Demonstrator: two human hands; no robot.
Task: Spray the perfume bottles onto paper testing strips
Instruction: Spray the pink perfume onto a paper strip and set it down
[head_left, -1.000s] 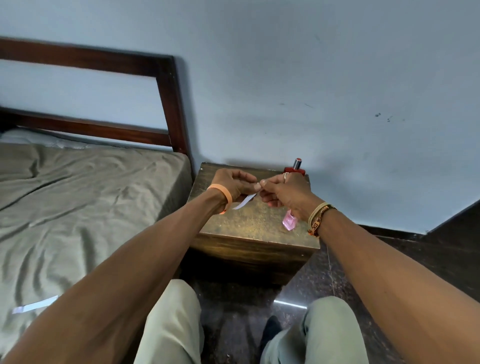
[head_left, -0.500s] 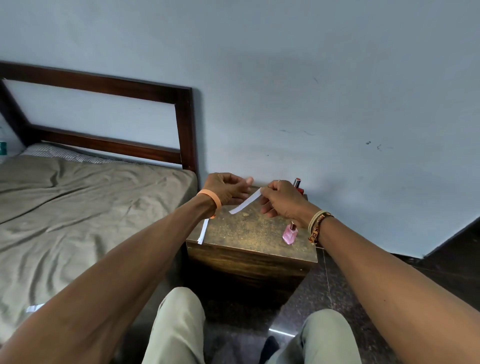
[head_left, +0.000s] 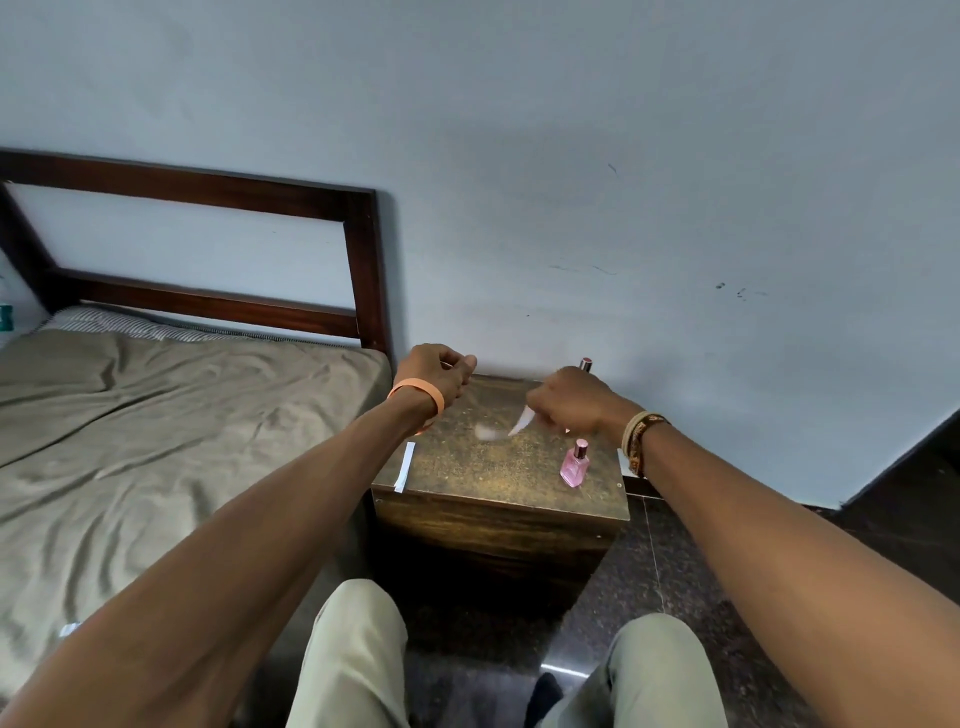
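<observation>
My right hand (head_left: 569, 402) pinches a white paper strip (head_left: 521, 420) over the brown bedside table (head_left: 498, 499); the strip's lower end is blurred. A small pink perfume bottle (head_left: 574, 463) stands upright near the table's right front corner, just below my right wrist. Behind my right hand, the cap of a second bottle (head_left: 585, 364) pokes up against the wall. My left hand (head_left: 439, 371), with an orange wristband, hovers loosely curled over the table's back left corner and holds nothing. Another white strip (head_left: 404, 466) lies along the table's left edge.
A bed with a grey-green sheet (head_left: 156, 441) and dark wooden headboard (head_left: 358, 270) adjoins the table on the left; a bit of white paper (head_left: 69, 630) lies on it. The pale wall is right behind the table. My knees sit below, over dark floor.
My hands have parted: the left hand let go of the strip and drew back left, while the right hand kept the strip and swung it downward over the table.
</observation>
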